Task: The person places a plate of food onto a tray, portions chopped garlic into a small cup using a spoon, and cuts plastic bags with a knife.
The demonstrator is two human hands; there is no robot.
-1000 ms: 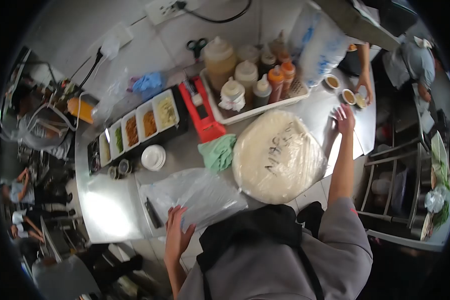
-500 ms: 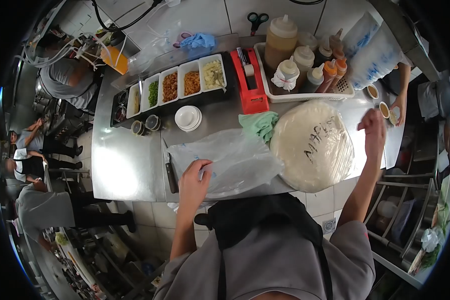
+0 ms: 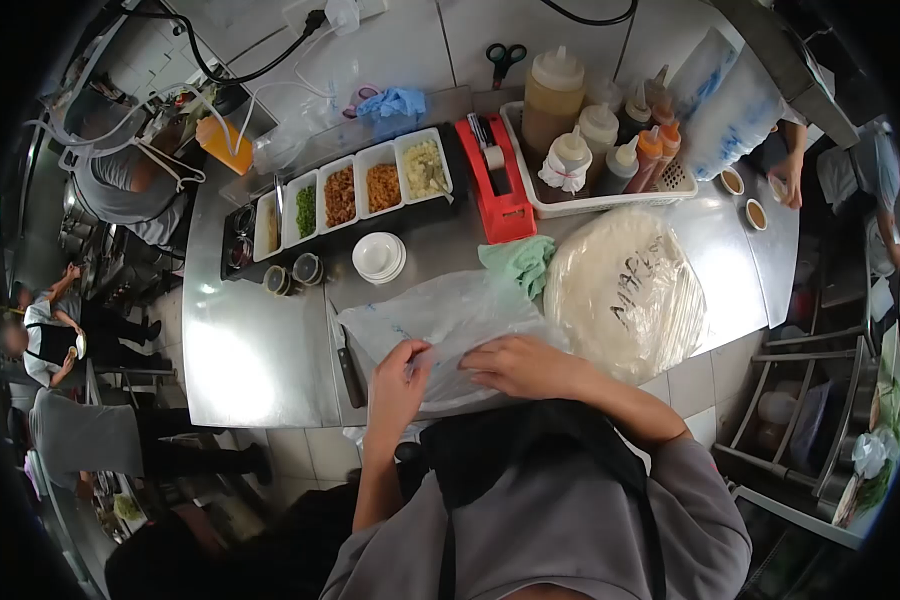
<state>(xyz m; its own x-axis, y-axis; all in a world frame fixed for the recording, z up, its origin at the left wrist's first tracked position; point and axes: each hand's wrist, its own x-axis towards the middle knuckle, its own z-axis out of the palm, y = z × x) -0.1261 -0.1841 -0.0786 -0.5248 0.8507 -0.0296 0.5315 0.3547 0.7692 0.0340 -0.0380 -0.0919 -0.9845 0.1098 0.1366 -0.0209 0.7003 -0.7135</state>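
A clear plastic bag (image 3: pixel 445 305) with small blue print lies crumpled across the front of the steel table. My left hand (image 3: pixel 400 380) pinches its near left edge between thumb and fingers. My right hand (image 3: pixel 520 366) bends inward over the same bag, its fingers curled onto the film a short way right of the left hand. Just left of the bag lies a knife (image 3: pixel 348 375) with a dark handle. Beyond my right hand rests a large round pale bundle (image 3: pixel 620 290) in plastic wrap with black handwriting. A green cloth (image 3: pixel 518 262) touches the bag's far side.
White tubs of chopped food (image 3: pixel 340 194) stand at the back, with stacked small white bowls (image 3: pixel 378 258) nearer. A red tape dispenser (image 3: pixel 495 185) adjoins a white basket (image 3: pixel 610 205) of squeeze bottles. A co-worker's hand (image 3: pixel 790 180) is near sauce cups (image 3: pixel 756 214); other people stand left.
My right hand has come from the table's right side onto the bag. My left hand stays at the bag's near edge. The view has shifted slightly.
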